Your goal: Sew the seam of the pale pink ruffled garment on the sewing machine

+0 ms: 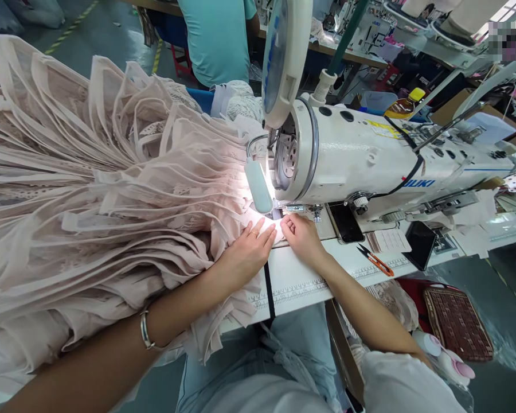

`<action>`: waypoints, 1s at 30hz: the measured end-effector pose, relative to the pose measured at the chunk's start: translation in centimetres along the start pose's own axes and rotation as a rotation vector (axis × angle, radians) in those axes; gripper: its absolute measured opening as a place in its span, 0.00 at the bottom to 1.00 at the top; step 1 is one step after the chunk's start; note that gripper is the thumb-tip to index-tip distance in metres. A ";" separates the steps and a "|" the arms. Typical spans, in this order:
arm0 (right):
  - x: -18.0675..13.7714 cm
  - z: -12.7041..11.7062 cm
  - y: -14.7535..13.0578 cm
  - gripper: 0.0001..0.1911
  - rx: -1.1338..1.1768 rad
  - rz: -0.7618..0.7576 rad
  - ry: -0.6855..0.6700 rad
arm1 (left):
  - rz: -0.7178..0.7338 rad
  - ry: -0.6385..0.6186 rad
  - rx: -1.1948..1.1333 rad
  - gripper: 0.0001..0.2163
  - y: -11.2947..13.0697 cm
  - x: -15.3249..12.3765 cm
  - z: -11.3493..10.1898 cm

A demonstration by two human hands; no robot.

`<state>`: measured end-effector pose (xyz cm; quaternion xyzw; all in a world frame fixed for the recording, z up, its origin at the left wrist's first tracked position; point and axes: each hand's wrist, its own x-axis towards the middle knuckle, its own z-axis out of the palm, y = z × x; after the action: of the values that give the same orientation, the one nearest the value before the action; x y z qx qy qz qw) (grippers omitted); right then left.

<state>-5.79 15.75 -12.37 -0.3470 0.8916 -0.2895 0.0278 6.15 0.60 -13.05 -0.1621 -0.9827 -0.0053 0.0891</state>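
Note:
A big heap of pale pink fabric pieces (124,189), with sheer and lace parts and bound edges, spreads over the left of the table and runs up to the white sewing machine (352,155). My left hand (250,248) lies flat on the fabric just before the needle area, fingers stretched out, a ring on one of them. Close by on the right, my right hand (301,236) has its fingers curled and pinched at the fabric's edge. A small lamp (258,186) lights this spot brightly; the needle itself is hidden behind it.
Right of my hands lie a phone (346,222), orange thread snips (376,261), a paper card (387,241) and a dark flat device (419,244). A round magnifier (284,63) stands above the machine head. Across the table sits a person in a turquoise shirt (217,40).

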 end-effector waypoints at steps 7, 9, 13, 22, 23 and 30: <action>-0.7 -0.1 0.6 0.10 -0.008 -0.140 0.037 | 0.029 0.070 -0.010 0.21 0.0 0.3 0.5; -1.0 -0.2 0.9 0.12 -0.040 -0.269 0.051 | 0.046 0.120 -0.043 0.20 0.0 0.4 0.8; -1.4 -0.3 0.6 0.16 -0.243 -0.394 0.004 | -0.061 0.230 -0.067 0.17 -0.2 0.4 0.8; -0.7 -0.2 0.1 0.24 -0.452 -0.473 -0.129 | -0.002 0.121 -0.009 0.13 0.0 1.3 -0.3; -0.5 -0.4 0.5 0.25 -0.423 -0.460 -0.162 | 0.009 0.135 -0.004 0.14 0.1 1.4 -0.1; 0.4 -0.8 3.0 0.34 -0.265 -0.321 -0.300 | 0.064 0.154 0.029 0.19 0.2 1.3 0.6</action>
<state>-8.09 17.66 -13.23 -0.5239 0.8411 -0.1161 0.0676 4.89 1.19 -13.44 -0.1910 -0.9673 -0.0007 0.1667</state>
